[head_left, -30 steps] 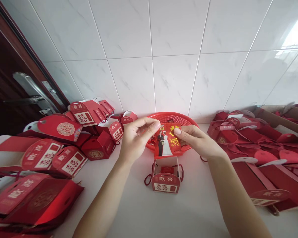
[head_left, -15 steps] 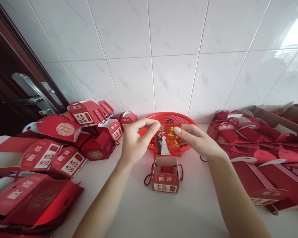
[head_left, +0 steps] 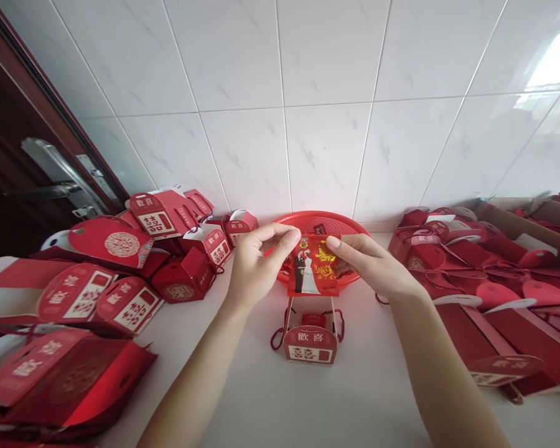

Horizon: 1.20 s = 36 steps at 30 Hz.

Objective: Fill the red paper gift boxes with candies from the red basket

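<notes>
Left hand [head_left: 256, 264] pinched, thumb [head_left: 284, 244] to forefinger [head_left: 273, 230], right hand [head_left: 380, 264] opposite, thumb pointing inward, bare forearms [head_left: 196, 373] converging

Basket [head_left: 294, 221] partly hidden behind packet [head_left: 312, 267]

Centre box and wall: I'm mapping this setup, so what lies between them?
In the head view, the basket stands between the centre box and the wall, partly hidden behind the held packet.

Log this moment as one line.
left hand: holds red packet at upper left | right hand: holds it at upper right | open box: on white surface, in front of red basket
</notes>
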### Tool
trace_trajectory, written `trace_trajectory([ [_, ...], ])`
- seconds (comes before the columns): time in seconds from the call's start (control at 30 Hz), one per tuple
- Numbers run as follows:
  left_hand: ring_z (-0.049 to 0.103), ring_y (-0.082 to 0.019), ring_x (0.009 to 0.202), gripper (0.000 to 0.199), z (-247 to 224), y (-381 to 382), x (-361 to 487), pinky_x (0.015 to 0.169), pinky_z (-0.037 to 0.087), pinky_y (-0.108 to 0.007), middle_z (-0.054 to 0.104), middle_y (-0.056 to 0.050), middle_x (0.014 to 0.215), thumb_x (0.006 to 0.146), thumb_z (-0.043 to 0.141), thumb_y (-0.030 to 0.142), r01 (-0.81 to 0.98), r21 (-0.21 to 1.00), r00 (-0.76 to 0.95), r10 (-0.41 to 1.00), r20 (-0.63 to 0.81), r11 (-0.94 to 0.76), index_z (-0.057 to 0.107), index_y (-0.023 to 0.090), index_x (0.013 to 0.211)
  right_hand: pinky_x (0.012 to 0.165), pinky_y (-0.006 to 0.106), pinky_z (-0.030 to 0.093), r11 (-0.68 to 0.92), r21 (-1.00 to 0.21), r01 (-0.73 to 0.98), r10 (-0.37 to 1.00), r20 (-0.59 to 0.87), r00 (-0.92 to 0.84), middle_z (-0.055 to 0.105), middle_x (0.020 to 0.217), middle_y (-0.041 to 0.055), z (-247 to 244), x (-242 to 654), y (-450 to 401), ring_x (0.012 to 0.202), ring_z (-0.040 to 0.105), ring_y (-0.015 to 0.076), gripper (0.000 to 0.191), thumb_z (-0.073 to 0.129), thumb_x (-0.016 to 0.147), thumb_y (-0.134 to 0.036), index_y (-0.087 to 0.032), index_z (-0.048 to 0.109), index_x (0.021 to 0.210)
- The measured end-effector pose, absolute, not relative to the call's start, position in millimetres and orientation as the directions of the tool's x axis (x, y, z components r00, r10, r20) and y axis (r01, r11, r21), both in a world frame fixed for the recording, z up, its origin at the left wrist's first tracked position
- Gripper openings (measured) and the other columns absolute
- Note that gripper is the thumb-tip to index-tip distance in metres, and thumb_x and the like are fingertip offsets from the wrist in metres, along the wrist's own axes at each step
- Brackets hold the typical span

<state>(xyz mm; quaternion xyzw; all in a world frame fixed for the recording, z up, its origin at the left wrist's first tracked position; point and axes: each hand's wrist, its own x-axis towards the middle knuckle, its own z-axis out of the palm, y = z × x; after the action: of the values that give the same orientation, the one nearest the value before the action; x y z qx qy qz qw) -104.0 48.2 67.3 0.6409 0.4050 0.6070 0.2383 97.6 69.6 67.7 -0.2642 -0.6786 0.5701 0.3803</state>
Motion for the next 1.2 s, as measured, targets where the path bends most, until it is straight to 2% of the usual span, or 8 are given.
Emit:
trace_trajectory([
  [0.17, 0.062, -0.015, 0.074, 0.027, 69.9, 46.4, -103.7, 0.067, 0.049, -0.024, 0.069, -0.001, 0.076, 0.090, 0.070, 0.043, 0.248, 0.821, 0.055, 0.854, 0.518, -0.514, 0.074, 0.019, 0.080, 0.062, 0.023, 0.043, 0.208, -0.977, -0.045, 0.810, 0.198, -0.552, 0.044, 0.068, -0.0025, 67.8, 96.4, 69.7, 0.064, 0.043, 0.0097, 0.050, 0.062, 0.093, -0.059, -0.018, 0.048, 0.066],
  [0.37, 0.048, -0.012, 0.062, 0.038, 72.4, 42.7, -102.0, 0.059, 0.041, -0.024, 0.055, 0.002, 0.064, 0.092, 0.066, 0.042, 0.293, 0.811, 0.147, 0.862, 0.485, -0.507, 0.061, 0.017, 0.064, 0.056, 0.023, 0.036, 0.247, -0.968, -0.042, 0.814, 0.231, -0.533, 0.030, 0.065, -0.0051, 69.4, 95.3, 68.7, 0.058, 0.029, 0.0079, 0.056, 0.061, 0.092, -0.060, -0.020, 0.035, 0.062],
  [0.57, 0.045, -0.013, 0.061, 0.038, 72.8, 45.1, -104.5, 0.058, 0.040, -0.027, 0.051, 0.001, 0.062, 0.089, 0.068, 0.045, 0.220, 0.851, 0.160, 0.878, 0.450, -0.476, 0.062, 0.018, 0.062, 0.060, 0.025, 0.046, 0.222, -0.973, -0.065, 0.820, 0.222, -0.528, 0.047, 0.064, -0.0015, 70.6, 95.8, 66.8, 0.059, 0.046, 0.0109, 0.053, 0.062, 0.090, -0.064, -0.019, 0.051, 0.063],
  [0.73, 0.045, -0.013, 0.061, 0.036, 69.2, 50.0, -104.5, 0.057, 0.038, -0.027, 0.053, 0.001, 0.062, 0.087, 0.070, 0.047, 0.292, 0.813, 0.062, 0.858, 0.509, -0.503, 0.068, 0.018, 0.067, 0.070, 0.029, 0.053, 0.200, -0.978, -0.052, 0.822, 0.196, -0.535, 0.063, 0.068, 0.0031, 66.6, 97.8, 70.9, 0.068, 0.061, 0.0165, 0.054, 0.057, 0.091, -0.068, -0.019, 0.066, 0.071],
  [0.9, 0.041, -0.012, 0.058, 0.040, 68.4, 48.9, -101.9, 0.055, 0.036, -0.027, 0.048, 0.002, 0.060, 0.089, 0.068, 0.047, 0.289, 0.802, 0.043, 0.844, 0.534, -0.523, 0.060, 0.018, 0.063, 0.067, 0.027, 0.052, 0.232, -0.972, -0.042, 0.826, 0.220, -0.519, 0.062, 0.068, 0.0016, 66.0, 100.4, 73.2, 0.067, 0.060, 0.0143, 0.049, 0.061, 0.092, -0.062, -0.018, 0.067, 0.072],
  [1.0, 0.039, -0.012, 0.058, 0.041, 68.4, 46.8, -101.2, 0.055, 0.035, -0.027, 0.045, 0.003, 0.059, 0.091, 0.067, 0.044, 0.299, 0.786, 0.029, 0.828, 0.559, -0.541, 0.056, 0.018, 0.061, 0.064, 0.025, 0.048, 0.252, -0.967, -0.045, 0.777, 0.230, -0.585, 0.062, 0.073, 0.0003, 69.3, 101.9, 72.2, 0.067, 0.055, 0.0116, 0.036, 0.073, 0.087, -0.052, -0.017, 0.069, 0.079],
  [1.1, 0.042, -0.012, 0.060, 0.037, 68.1, 45.3, -100.5, 0.056, 0.036, -0.026, 0.048, 0.002, 0.062, 0.092, 0.066, 0.041, 0.308, 0.778, 0.031, 0.822, 0.568, -0.548, 0.059, 0.019, 0.064, 0.065, 0.025, 0.049, 0.229, -0.970, -0.077, 0.736, 0.224, -0.638, 0.065, 0.079, 0.0010, 71.6, 102.3, 71.5, 0.071, 0.058, 0.0122, 0.028, 0.081, 0.081, -0.042, -0.016, 0.072, 0.087],
  [1.2, 0.042, -0.013, 0.060, 0.036, 67.8, 44.4, -99.9, 0.056, 0.035, -0.027, 0.048, 0.002, 0.063, 0.093, 0.064, 0.041, 0.315, 0.773, 0.041, 0.822, 0.568, -0.550, 0.059, 0.019, 0.066, 0.068, 0.028, 0.052, 0.214, -0.970, -0.113, 0.734, 0.236, -0.636, 0.067, 0.077, 0.0011, 71.0, 102.3, 72.2, 0.073, 0.062, 0.0138, 0.026, 0.084, 0.077, -0.039, -0.016, 0.072, 0.081],
])
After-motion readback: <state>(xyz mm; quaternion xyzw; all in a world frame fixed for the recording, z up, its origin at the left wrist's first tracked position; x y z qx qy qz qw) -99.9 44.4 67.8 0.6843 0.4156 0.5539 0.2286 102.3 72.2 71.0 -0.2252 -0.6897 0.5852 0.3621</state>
